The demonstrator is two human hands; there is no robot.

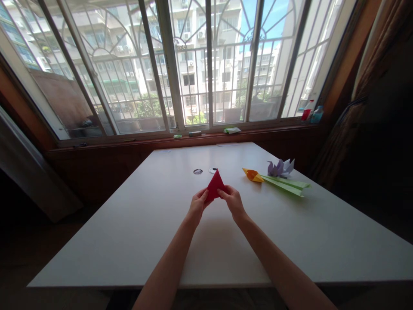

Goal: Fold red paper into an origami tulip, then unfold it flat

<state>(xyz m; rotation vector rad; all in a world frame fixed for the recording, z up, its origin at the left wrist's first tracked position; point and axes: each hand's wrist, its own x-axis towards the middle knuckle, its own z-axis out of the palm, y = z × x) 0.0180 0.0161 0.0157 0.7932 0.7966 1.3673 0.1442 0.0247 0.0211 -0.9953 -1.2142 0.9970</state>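
Hands at mid-fold over a white surface [135, 224], read from left to right. The left hand [197, 206] pinches the lower left corner of a red paper triangle [215, 185] between thumb and fingers, which are pressed together on the sheet. The triangle is held just above the surface, between the two hands, near the middle of the view; its apex points up and away from the person, toward the window [193, 64], and its long axis runs from the pinched base to that apex, tilted slightly leftward at the bottom. The right hand [232, 200] grips the lower right edge, fingers likewise closed on the paper. The step in hand appears to be an early origami fold: the sheet is already reduced to a triangle, and both hands steady its base. The next crease would probably call for aligning two corners squarely and pressing the edge flat, with neither pinch slipping. Farther right, well apart from the hands, lie an orange paper tulip [253, 175] with a green paper stem [285, 184] and a purple paper flower [280, 168].
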